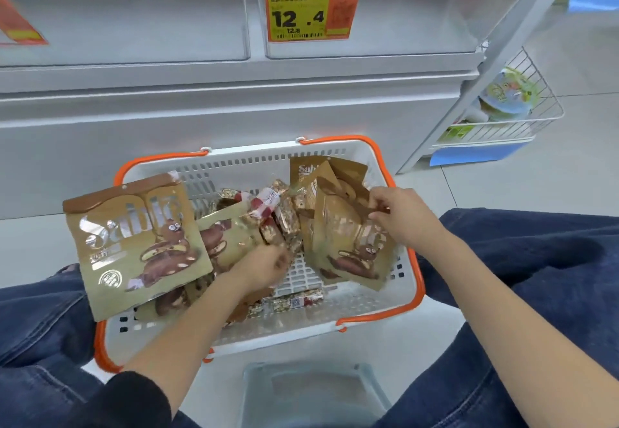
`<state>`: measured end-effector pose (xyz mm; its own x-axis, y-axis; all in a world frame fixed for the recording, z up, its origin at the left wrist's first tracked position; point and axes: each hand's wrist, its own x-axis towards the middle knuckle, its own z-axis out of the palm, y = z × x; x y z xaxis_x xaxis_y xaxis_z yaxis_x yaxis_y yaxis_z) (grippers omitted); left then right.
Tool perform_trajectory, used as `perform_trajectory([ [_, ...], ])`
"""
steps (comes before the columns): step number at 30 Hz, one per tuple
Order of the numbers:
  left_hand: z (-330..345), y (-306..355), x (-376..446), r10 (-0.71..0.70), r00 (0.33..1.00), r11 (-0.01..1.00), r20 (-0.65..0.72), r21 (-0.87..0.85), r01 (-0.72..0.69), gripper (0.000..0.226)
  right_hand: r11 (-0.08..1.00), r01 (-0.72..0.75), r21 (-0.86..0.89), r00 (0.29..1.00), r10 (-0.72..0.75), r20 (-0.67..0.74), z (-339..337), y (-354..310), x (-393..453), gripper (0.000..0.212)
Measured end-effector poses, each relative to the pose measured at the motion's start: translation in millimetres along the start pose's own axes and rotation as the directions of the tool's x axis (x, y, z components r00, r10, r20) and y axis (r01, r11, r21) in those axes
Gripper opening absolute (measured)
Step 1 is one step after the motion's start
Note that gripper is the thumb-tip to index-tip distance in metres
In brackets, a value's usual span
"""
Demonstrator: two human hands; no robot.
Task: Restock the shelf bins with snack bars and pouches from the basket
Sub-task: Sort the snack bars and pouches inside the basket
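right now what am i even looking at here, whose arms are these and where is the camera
There is no machine here. The arms belong to a person, and the one picture comes from a camera worn on their head, looking down past their knees.

On the floor between the legs sits a white basket with orange handles, filled with gold snack pouches and wrapped snack bars. Behind it stand clear shelf bins, one with an orange price tag.

The right hand pinches the top edge of an upright pouch on the basket's right side. The left hand reaches down among the bars in the middle with fingers curled; its grip is too blurred to tell whether it holds anything.
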<state>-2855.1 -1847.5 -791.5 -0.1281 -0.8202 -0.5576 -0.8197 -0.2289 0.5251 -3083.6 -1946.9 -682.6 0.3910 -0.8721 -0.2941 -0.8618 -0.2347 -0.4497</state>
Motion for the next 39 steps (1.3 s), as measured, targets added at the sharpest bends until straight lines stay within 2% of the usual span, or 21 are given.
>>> perform_trajectory([
  [2,28,-6,23,0.043,0.989,0.999,0.143,0.016,-0.046,0.034,0.998,-0.028,-0.064,0.999,0.029,0.014,5,8,-3,0.016],
  [4,51,0,42,0.097,0.969,0.992,0.227,0.059,-0.113,0.039,0.991,-0.073,-0.110,0.997,0.075,0.014,12,16,-9,0.014],
  [6,76,8,55,0.159,0.943,0.959,0.293,0.182,-0.218,0.041,0.988,-0.130,-0.085,0.991,0.128,-0.026,17,24,-16,0.015],
  [9,102,7,59,0.104,0.943,0.849,0.315,0.467,-0.250,0.046,0.985,-0.169,-0.028,0.984,0.167,-0.068,21,34,-26,0.016],
  [12,114,-8,63,0.063,0.957,0.801,0.282,0.558,-0.217,0.043,0.981,-0.188,0.036,0.980,0.190,-0.065,21,41,-34,0.017],
  [16,105,-16,73,0.058,0.935,0.874,0.351,0.435,-0.217,0.041,0.969,-0.212,0.124,0.974,0.221,-0.057,19,46,-37,0.021],
  [19,91,-9,73,0.017,0.898,0.918,0.439,0.349,-0.188,0.048,0.959,-0.215,0.183,0.972,0.227,-0.051,18,49,-34,0.016],
  [20,87,-6,72,0.007,0.881,0.946,0.472,0.282,-0.159,0.051,0.959,-0.210,0.190,0.974,0.222,-0.046,18,51,-33,0.015],
  [22,73,1,69,-0.017,0.842,1.000,0.539,0.026,0.003,0.058,0.963,-0.189,0.190,0.980,0.199,-0.033,20,51,-31,0.014],
  [24,47,10,59,0.001,0.825,0.975,0.565,-0.182,0.124,0.060,0.975,-0.153,0.163,0.988,0.156,-0.004,23,50,-28,0.014],
  [25,31,12,53,0.003,0.826,0.973,0.563,-0.191,0.126,0.057,0.981,-0.132,0.145,0.991,0.131,0.015,24,49,-26,0.016],
  [29,-36,9,22,-0.068,0.845,0.993,0.530,-0.048,0.110,0.042,0.995,-0.041,0.091,0.990,0.028,0.139,32,40,-19,0.018],
  [32,-62,-1,2,-0.105,0.877,0.987,0.469,-0.058,0.149,0.013,0.999,0.017,-0.036,0.956,-0.006,0.294,51,35,-19,0.024],
  [35,-62,-8,-16,-0.139,0.903,0.987,0.407,-0.016,0.159,0.019,0.964,0.071,-0.255,0.905,0.045,0.423,75,33,-25,0.029],
  [39,-50,-14,-34,-0.187,0.917,0.970,0.352,-0.080,0.228,0.028,0.927,0.054,-0.371,0.896,0.119,0.428,79,22,-24,0.021],
])
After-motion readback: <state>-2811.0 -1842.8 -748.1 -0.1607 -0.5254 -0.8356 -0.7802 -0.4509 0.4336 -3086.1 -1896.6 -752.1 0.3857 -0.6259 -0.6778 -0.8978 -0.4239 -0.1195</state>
